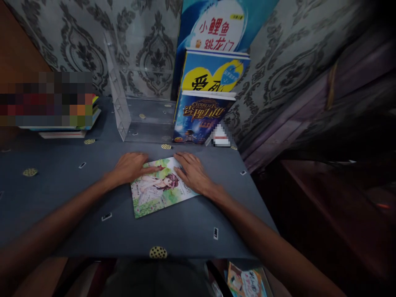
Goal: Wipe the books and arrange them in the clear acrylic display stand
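Note:
A thin paperback book (156, 189) with a drawn figure in a pale dress on a green and white cover lies slightly turned on the dark grey tabletop. At its upper left corner, my left hand (131, 167) grips it, the thumb stretched across the cover and the fingers bent at the far edge. My right hand (193, 173) is on the upper right part, thumb on the cover and fingers over the far edge. Part of the cover's right side is hidden under that hand.
Behind the hands stands a clear plastic book rack (119, 95), with several upright books (204, 117) in its right side. A blurred stack of books (62, 131) lies at the left. The patterned table (185, 235) ends before my lap; another book (247, 282) is below its edge.

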The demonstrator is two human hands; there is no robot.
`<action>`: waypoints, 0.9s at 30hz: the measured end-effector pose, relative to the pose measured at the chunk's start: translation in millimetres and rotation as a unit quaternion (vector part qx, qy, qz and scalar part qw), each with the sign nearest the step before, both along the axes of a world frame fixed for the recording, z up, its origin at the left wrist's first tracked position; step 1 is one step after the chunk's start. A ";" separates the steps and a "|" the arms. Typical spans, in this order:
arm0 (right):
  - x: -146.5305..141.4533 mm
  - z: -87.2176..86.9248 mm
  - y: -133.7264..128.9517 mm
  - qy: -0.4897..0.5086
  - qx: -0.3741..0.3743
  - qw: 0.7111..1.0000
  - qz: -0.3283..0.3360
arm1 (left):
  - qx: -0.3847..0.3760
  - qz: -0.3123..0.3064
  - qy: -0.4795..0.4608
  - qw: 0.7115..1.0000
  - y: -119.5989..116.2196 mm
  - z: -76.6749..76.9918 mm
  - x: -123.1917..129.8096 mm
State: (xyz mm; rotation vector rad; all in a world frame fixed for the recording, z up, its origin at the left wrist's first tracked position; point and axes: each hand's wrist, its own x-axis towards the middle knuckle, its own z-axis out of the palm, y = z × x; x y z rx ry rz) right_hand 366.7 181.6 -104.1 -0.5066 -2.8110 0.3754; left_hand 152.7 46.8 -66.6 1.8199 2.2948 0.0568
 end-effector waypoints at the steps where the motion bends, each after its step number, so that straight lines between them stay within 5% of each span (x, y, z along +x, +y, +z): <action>1: 0.7 0.1 -0.1 0.000 0.001 1.000 -0.001 | 0.000 0.002 -0.013 1.000 0.4 0.6 0.1; 9: -2.0 2.8 -29.4 -0.029 0.013 0.999 -0.025 | 0.044 -0.004 -0.097 0.994 -0.6 -1.4 1.6; 18: -29.6 11.0 -115.8 -0.020 0.016 0.985 0.168 | 0.000 -0.086 -0.229 0.970 17.9 -7.9 -29.6; 27: -10.5 8.3 -130.0 -0.025 0.039 0.963 0.267 | -0.002 -0.043 -0.231 0.972 10.3 -5.0 -20.3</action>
